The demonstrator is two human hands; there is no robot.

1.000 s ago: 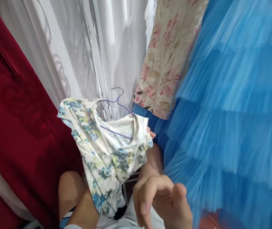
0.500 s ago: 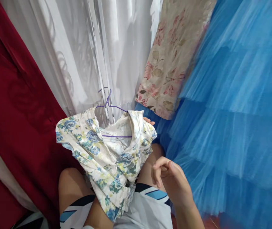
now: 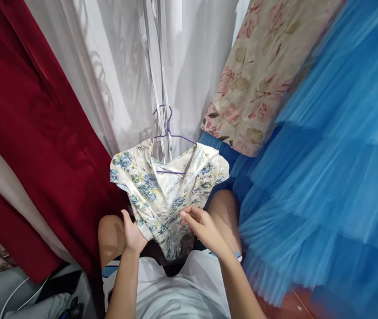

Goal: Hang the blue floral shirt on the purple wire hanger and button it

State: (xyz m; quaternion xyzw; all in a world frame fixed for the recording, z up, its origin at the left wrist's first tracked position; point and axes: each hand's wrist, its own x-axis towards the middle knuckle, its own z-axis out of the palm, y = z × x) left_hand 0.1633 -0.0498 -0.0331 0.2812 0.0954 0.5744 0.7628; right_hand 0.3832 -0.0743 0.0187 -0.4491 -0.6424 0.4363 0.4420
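A cream short-sleeved blouse [image 3: 149, 181] with blue and yellow flowers hangs on a purple wire hanger [image 3: 169, 128] in front of my knees. Its neckline gapes in a deep V, with the hanger's lower bar showing inside. My left hand [image 3: 134, 235] is at the blouse's lower left side, thumb raised and apart, its fingers partly hidden behind the cloth. Over the lower front, my right hand [image 3: 204, 226] has its fingers bent and thumb and fingertips together at the fabric. The hanger's hook lies by white hanging straps [image 3: 152, 57]; whether it is hooked there I cannot tell.
Dark red cloth [image 3: 52, 146] hangs on the left and white curtain-like fabric [image 3: 195, 53] behind. A beige floral cloth [image 3: 252, 88] and layered blue tulle [image 3: 325, 177] fill the right. A white cable [image 3: 13, 294] and dark items lie at lower left.
My left hand has come from behind the blouse to its left side. My right hand has moved from the air at the right onto the blouse front. The blouse hangs straighter.
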